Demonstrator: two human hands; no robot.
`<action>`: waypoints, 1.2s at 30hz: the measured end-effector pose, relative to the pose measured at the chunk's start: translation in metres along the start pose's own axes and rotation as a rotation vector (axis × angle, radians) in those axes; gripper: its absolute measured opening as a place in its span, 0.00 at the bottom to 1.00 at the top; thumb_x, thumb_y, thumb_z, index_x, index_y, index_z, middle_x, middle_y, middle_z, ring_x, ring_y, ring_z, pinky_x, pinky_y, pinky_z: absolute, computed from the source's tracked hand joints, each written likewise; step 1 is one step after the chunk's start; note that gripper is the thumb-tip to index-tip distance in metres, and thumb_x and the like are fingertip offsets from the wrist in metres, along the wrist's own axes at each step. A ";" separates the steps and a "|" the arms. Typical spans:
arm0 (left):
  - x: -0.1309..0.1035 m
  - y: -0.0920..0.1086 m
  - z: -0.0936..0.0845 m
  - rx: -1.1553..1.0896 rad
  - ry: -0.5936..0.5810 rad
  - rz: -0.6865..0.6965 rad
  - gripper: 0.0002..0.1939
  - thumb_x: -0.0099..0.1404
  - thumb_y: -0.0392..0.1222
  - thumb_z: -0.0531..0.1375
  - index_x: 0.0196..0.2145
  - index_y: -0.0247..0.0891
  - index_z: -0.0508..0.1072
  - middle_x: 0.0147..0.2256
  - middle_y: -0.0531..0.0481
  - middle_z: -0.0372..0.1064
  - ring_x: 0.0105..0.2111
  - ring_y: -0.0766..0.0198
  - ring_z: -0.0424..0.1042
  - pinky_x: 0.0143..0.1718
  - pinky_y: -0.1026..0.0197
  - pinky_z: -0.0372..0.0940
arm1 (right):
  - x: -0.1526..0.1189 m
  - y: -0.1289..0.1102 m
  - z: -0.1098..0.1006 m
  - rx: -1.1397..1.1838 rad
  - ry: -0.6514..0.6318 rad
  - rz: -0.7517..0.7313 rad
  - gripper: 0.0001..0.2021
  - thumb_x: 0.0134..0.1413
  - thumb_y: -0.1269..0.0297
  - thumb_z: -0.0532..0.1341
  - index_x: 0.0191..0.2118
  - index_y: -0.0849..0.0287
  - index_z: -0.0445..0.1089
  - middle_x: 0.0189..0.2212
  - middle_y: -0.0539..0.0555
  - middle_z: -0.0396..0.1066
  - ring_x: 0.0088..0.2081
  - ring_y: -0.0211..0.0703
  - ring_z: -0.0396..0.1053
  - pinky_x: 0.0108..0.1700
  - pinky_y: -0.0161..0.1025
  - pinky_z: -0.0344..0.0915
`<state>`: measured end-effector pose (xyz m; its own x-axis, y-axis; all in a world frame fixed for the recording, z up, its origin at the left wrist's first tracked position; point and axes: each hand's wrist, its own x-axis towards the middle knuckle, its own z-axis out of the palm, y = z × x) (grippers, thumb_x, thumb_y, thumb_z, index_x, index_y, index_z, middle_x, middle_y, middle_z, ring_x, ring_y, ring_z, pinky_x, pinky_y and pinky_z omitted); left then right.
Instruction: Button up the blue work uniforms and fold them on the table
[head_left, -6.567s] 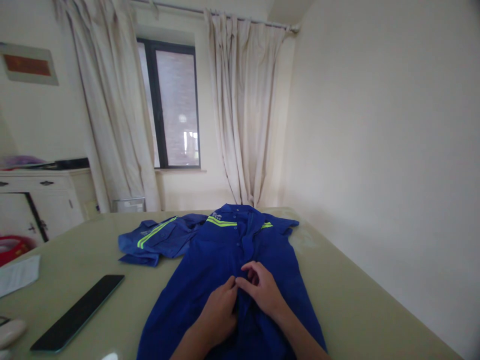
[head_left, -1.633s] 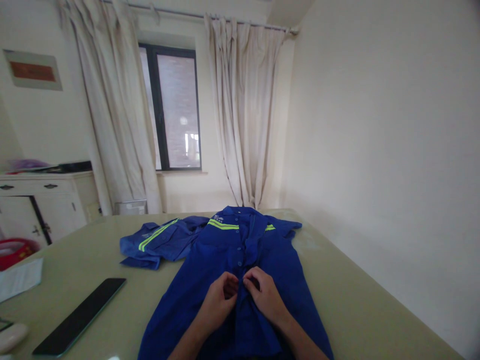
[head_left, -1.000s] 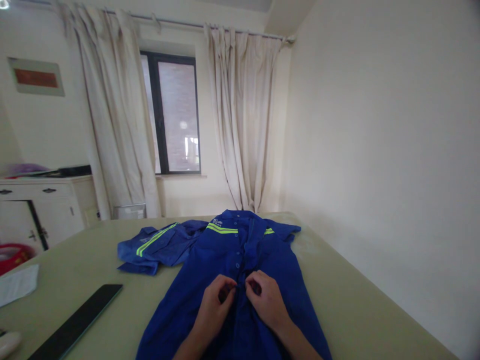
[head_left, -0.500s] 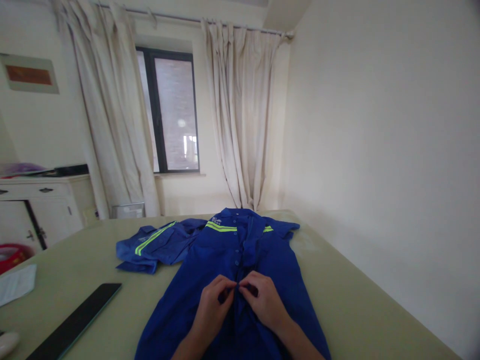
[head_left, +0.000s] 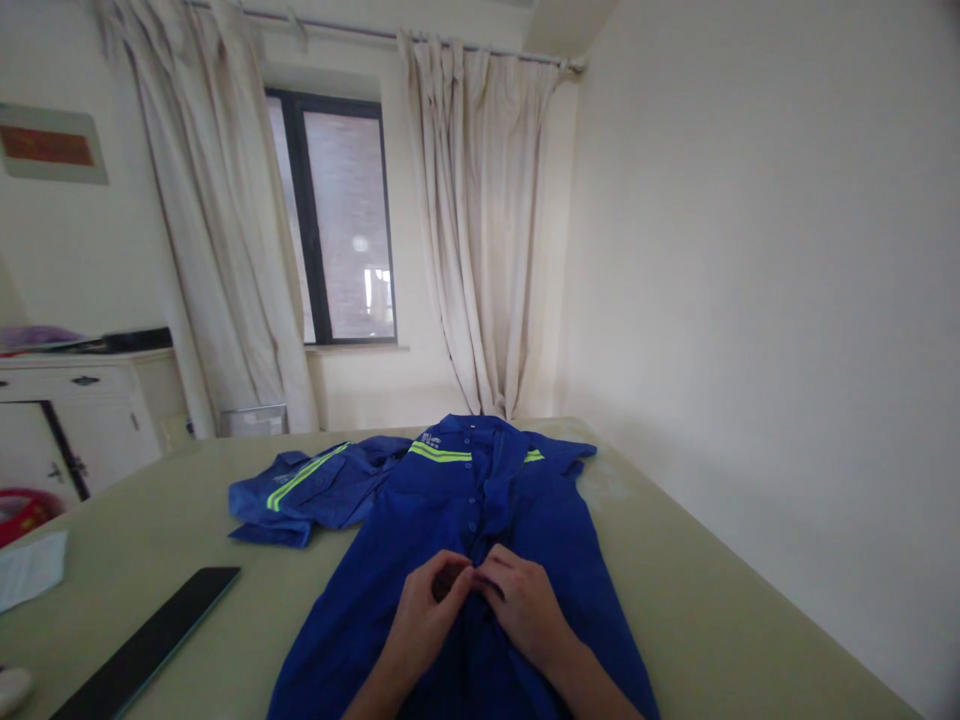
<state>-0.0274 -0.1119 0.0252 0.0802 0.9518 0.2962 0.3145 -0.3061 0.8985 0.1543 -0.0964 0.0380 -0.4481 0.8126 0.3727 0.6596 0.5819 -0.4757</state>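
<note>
A dark blue garment [head_left: 420, 520] with yellow-green stripes and a button front lies spread on the table, its collar at the far end. My left hand [head_left: 431, 615] pinches the garment's front edge near the middle. Right beside it, fingertips almost touching, my right hand [head_left: 525, 605] pinches the same front opening. The bit of cloth or button between the fingertips is too small to make out. Above my hands the front is partly open, with several buttons showing on its left edge. To the left lies a second blue garment [head_left: 322, 490], crumpled, with a similar stripe.
On the green table [head_left: 720, 620], a long black flat object [head_left: 150, 640] lies at the left, with a paper sheet [head_left: 34, 568] beyond it. A white rounded object [head_left: 13, 688] sits at the lower left edge. A wall borders the right side.
My fingertips have drawn closer together at the garment's front, and the right fingers have curled in more. The view has shifted slightly.
</note>
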 end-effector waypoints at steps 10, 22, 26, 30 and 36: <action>0.006 -0.005 -0.004 -0.072 -0.053 -0.016 0.15 0.64 0.53 0.63 0.36 0.38 0.77 0.32 0.48 0.78 0.34 0.59 0.75 0.37 0.61 0.67 | 0.004 -0.004 0.002 0.320 0.167 0.154 0.05 0.57 0.68 0.66 0.30 0.56 0.77 0.30 0.50 0.75 0.34 0.41 0.72 0.38 0.34 0.62; 0.002 -0.011 -0.001 0.467 -0.081 0.301 0.14 0.69 0.36 0.57 0.49 0.46 0.77 0.42 0.50 0.80 0.41 0.59 0.79 0.45 0.60 0.71 | 0.013 0.014 0.028 0.837 0.118 0.602 0.05 0.41 0.64 0.68 0.22 0.59 0.75 0.19 0.47 0.69 0.25 0.39 0.64 0.31 0.36 0.58; -0.004 -0.017 0.001 0.782 -0.025 0.503 0.18 0.71 0.32 0.54 0.52 0.45 0.75 0.39 0.49 0.79 0.39 0.57 0.78 0.46 0.56 0.72 | 0.013 0.019 0.031 0.891 0.053 0.665 0.06 0.41 0.62 0.67 0.23 0.60 0.74 0.16 0.46 0.64 0.21 0.36 0.59 0.26 0.35 0.54; -0.008 -0.006 0.000 0.768 -0.075 0.425 0.17 0.72 0.33 0.52 0.51 0.45 0.75 0.39 0.48 0.78 0.39 0.58 0.77 0.42 0.59 0.70 | 0.010 0.016 0.026 0.833 -0.024 0.625 0.08 0.46 0.61 0.63 0.26 0.60 0.74 0.17 0.46 0.64 0.21 0.37 0.60 0.25 0.34 0.54; -0.001 0.001 -0.006 0.390 -0.059 0.097 0.12 0.73 0.43 0.52 0.37 0.42 0.75 0.30 0.53 0.76 0.31 0.62 0.75 0.34 0.63 0.64 | 0.007 0.015 0.017 0.488 0.038 0.376 0.12 0.56 0.60 0.58 0.38 0.56 0.79 0.33 0.53 0.76 0.35 0.45 0.73 0.39 0.38 0.67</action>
<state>-0.0331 -0.1132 0.0284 0.1779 0.9219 0.3443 0.6368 -0.3746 0.6740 0.1506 -0.0816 0.0203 -0.2111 0.9685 0.1325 0.4121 0.2111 -0.8864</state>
